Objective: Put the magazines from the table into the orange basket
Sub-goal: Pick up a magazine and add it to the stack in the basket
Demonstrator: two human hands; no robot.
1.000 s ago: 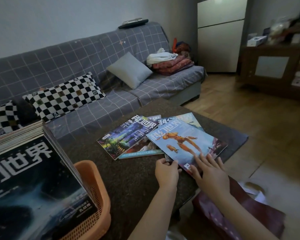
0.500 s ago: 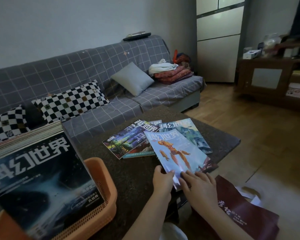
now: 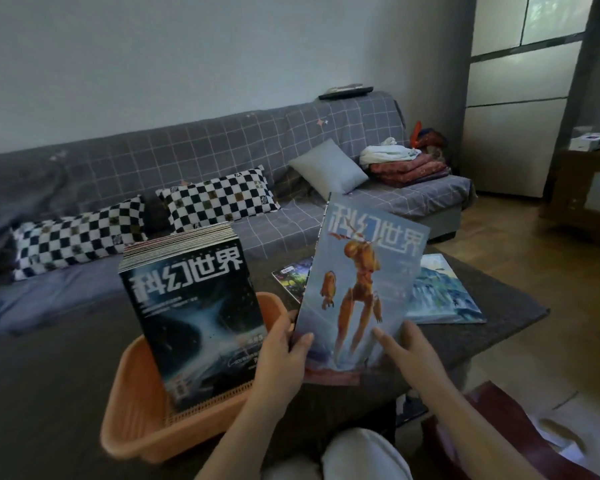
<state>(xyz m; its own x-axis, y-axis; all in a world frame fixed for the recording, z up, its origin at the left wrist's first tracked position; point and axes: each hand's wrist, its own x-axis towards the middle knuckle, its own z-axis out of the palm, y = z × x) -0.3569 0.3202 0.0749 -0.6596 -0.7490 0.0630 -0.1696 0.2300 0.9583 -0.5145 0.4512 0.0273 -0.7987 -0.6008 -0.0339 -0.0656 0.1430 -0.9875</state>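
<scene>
I hold a pale blue magazine (image 3: 364, 289) with an orange figure on its cover, lifted upright above the dark table (image 3: 492, 327). My left hand (image 3: 284, 355) grips its lower left edge. My right hand (image 3: 409, 351) supports its lower right side, fingers spread on the cover. The orange basket (image 3: 142, 420) stands on the table to the left, holding a thick upright stack of magazines (image 3: 194, 317) with a black cover in front. Two more magazines lie flat on the table: a blue-white one (image 3: 447, 296) at the right and a dark colourful one (image 3: 291, 278) partly hidden behind the lifted one.
A grey checked sofa (image 3: 222, 161) with black-and-white cushions (image 3: 219, 199) runs behind the table. Folded cloths (image 3: 406, 164) lie at its right end. A dark red bag (image 3: 520, 441) lies on the floor at lower right. A wooden cabinet (image 3: 589, 188) stands at the far right.
The pale blue magazine has been lifted off the table and tipped upright in both hands, moving left toward the basket. The view has shifted, so the basket sits nearer the middle.
</scene>
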